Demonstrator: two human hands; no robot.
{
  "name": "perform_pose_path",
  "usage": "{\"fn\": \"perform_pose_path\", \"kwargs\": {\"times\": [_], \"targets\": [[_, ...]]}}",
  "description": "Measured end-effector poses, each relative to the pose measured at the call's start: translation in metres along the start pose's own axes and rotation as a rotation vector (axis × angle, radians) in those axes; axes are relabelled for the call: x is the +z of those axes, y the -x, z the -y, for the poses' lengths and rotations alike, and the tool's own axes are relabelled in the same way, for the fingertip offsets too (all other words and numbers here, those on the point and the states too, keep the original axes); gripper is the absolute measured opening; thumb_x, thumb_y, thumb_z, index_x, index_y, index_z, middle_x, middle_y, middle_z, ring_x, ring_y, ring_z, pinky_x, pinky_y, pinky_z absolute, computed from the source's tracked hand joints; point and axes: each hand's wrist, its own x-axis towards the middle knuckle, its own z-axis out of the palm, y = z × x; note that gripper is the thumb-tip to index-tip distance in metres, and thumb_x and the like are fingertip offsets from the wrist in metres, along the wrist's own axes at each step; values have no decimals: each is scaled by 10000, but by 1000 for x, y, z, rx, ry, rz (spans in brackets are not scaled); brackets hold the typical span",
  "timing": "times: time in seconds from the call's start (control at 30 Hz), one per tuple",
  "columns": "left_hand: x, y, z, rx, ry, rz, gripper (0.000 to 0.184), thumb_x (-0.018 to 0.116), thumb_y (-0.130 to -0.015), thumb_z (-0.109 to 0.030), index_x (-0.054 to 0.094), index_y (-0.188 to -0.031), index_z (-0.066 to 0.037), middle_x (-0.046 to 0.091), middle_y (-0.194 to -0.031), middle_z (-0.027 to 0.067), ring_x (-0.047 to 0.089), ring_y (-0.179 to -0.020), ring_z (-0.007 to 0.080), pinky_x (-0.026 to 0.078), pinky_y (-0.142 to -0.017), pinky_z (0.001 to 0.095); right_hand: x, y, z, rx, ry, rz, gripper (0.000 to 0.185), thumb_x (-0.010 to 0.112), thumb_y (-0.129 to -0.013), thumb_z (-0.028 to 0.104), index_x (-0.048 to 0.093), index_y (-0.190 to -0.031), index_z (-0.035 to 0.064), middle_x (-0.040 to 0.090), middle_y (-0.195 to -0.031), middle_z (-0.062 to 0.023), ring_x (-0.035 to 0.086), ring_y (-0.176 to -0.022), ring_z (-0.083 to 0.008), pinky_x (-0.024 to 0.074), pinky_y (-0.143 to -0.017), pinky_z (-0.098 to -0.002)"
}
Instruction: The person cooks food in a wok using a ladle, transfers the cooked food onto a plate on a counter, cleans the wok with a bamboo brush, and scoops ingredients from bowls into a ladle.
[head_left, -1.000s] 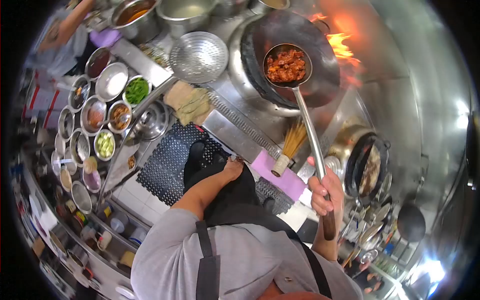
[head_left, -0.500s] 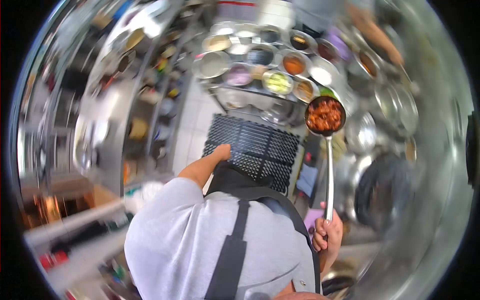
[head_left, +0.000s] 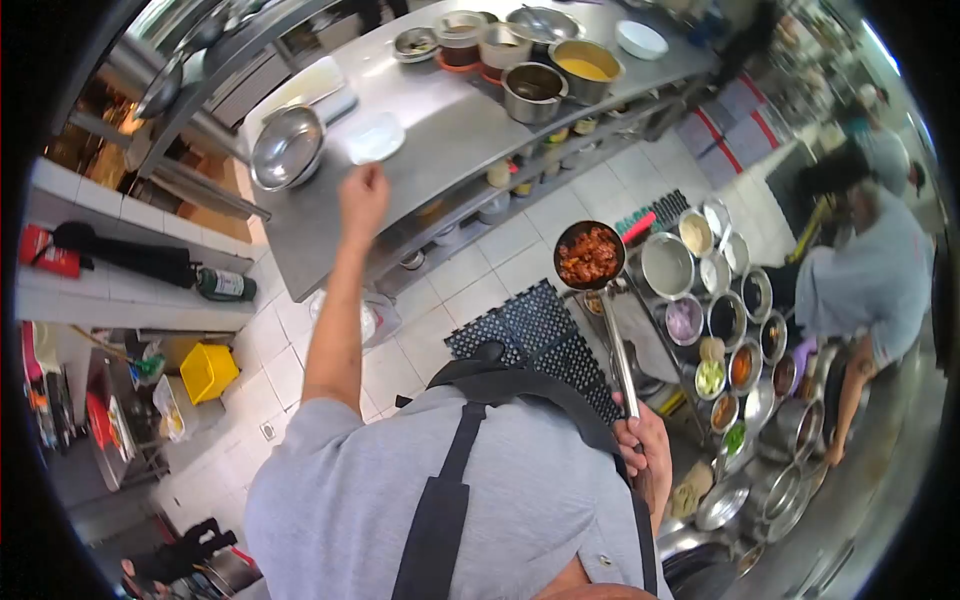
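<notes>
In my right hand [head_left: 645, 440], closed at the lower right of my chest, is the long metal handle of a ladle. The ladle's round bowl [head_left: 590, 232] is level and full of glossy reddish-brown chopped food [head_left: 588, 256]. My left arm stretches out over the steel counter [head_left: 440, 150]. At its end my left hand [head_left: 363, 195] is closed in a fist, just short of a white plate [head_left: 376, 138]; no held thing shows in it. A metal bowl [head_left: 287, 146] stands left of the plate.
Pots, including one with yellow liquid [head_left: 586, 66], stand farther along the counter. At right, several ingredient bowls [head_left: 668, 265] fill a rack, and a co-worker [head_left: 865, 280] reaches over the stove side. A black mat [head_left: 530, 335] lies on the tiled floor [head_left: 410, 330].
My view has swung left from the rack to the steel counter. My left arm has extended from beside my body toward the white plate. The filled ladle has stayed in my right hand.
</notes>
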Motion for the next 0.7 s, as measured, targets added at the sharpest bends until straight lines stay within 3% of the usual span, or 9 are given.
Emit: {"fn": "perform_pose_path", "kwargs": {"times": [0.1,0.17,0.3,0.47,0.5,0.53,0.57,0.6,0.7], "targets": [[-86,-119,-8,185,-126,-345,137,648,-898,-109,701,-921,15,678,-750,168,644,-647,229,506,-634,348,43,-41,39,63,132,69,538,612,-954,234,431,-1425,47,407,-673,-1,333,-361,-39,302,-311,-224],[-112,-162,-16,175,-92,-455,136,640,-907,-102,713,-936,9,696,-758,132,650,-662,191,506,-634,325,58,-82,65,103,134,139,519,600,-960,212,433,-1422,47,407,-671,-2,342,-366,-41,309,-315,-226],[-119,-175,5,34,114,-415,147,633,-910,-106,720,-964,0,714,-807,64,645,-727,120,510,-661,284,115,-150,121,155,263,301,475,575,-973,173,440,-1410,44,420,-676,2,352,-372,-41,305,-318,-227],[-25,-8,56,-307,260,93,211,615,-913,-116,655,-1093,-14,679,-877,31,619,-745,108,518,-667,270,168,-252,167,189,423,527,426,567,-982,159,459,-1375,34,448,-692,5,366,-385,-43,299,-333,-222],[-26,26,46,-569,306,462,326,623,-879,-118,628,-1188,-14,682,-910,43,637,-778,130,542,-700,288,181,-270,174,205,436,552,421,568,-981,157,461,-1369,32,451,-696,4,370,-391,-44,303,-339,-223],[-33,48,22,-638,131,775,435,639,-851,-153,611,-1259,-7,699,-918,64,650,-753,144,551,-717,307,194,-287,180,218,452,579,417,570,-979,154,462,-1362,29,455,-700,3,373,-397,-45,306,-345,-223],[-16,109,72,-470,281,896,500,658,-848,-142,585,-1315,23,719,-876,96,660,-732,148,539,-654,319,208,-307,188,228,469,608,412,572,-978,152,463,-1355,27,459,-703,2,377,-403,-47,310,-351,-224],[-15,140,66,-679,207,1020,517,675,-843,-170,588,-1315,21,729,-884,115,666,-692,172,543,-629,331,218,-328,194,234,513,647,406,573,-976,146,464,-1347,25,460,-704,1,379,-406,-50,313,-355,-228],[-23,194,51,-925,247,921,538,708,-829,-200,597,-1303,30,736,-899,146,685,-708,200,546,-639,338,243,-387,190,271,594,723,378,574,-968,134,468,-1313,21,461,-703,-4,387,-414,-58,323,-364,-240]]}}
